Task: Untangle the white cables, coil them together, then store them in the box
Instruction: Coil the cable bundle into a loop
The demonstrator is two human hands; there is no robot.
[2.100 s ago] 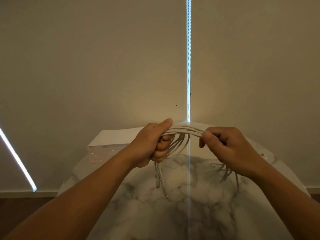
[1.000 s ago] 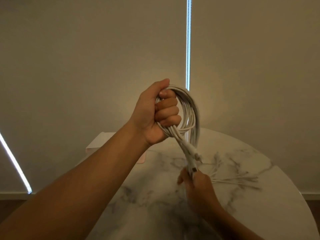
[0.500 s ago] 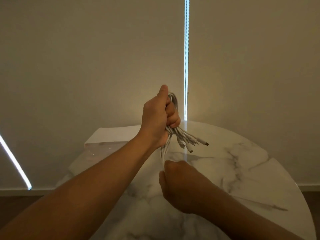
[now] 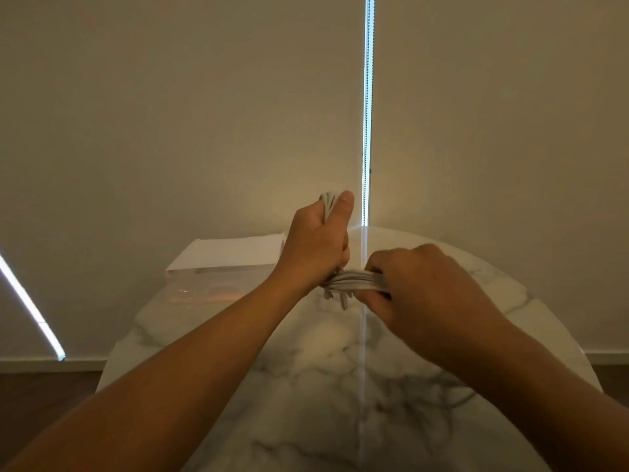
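My left hand (image 4: 315,248) grips a coil of white cables (image 4: 354,282) in a fist above the marble table. A short loop of the coil sticks out above the thumb, and the rest is hidden inside the fist. Just to its right, my right hand (image 4: 425,294) pinches a flat band of the cable strands that runs sideways from the bottom of the left fist. A few plug ends hang below that band. The clear plastic box (image 4: 218,284) with a white lid behind it stands at the table's far left, left of my left hand.
The round marble table (image 4: 323,386) fills the lower middle, its edges curving off at left and right. Beige blinds with a bright vertical gap stand behind it. Dark wooden floor shows at both lower corners.
My right hand has come up from below the left fist and moved right, drawing the loose cable strands sideways across the coil's bottom. The left fist has dropped slightly; the plug ends now hang down.
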